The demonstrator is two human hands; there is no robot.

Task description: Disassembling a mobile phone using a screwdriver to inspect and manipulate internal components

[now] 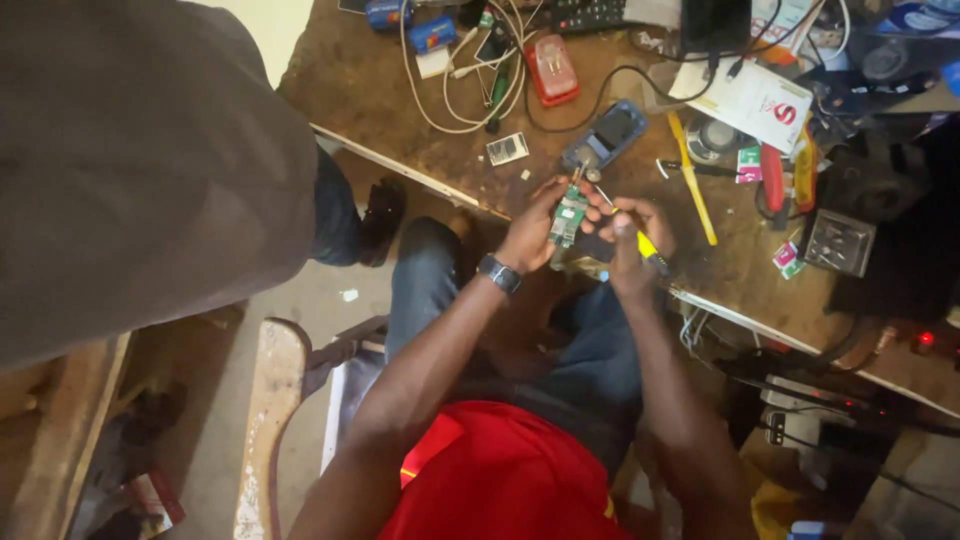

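Observation:
My left hand [533,230] holds a small green circuit board [569,214] upright at the near edge of the brown workbench [380,90]. My right hand [630,235] grips a thin tool with a yellow handle [648,247], its metal tip touching the top of the board. A dark wristwatch [499,273] sits on my left wrist. Just beyond the board lies an opened blue phone body [607,135].
A person in a grey top [130,170] stands close on the left, shoe by the bench. White and black cables [470,85], a red box [551,68], a yellow tool [692,180], red-handled pliers [772,180] and small parts litter the bench. A wooden stool [268,420] stands lower left.

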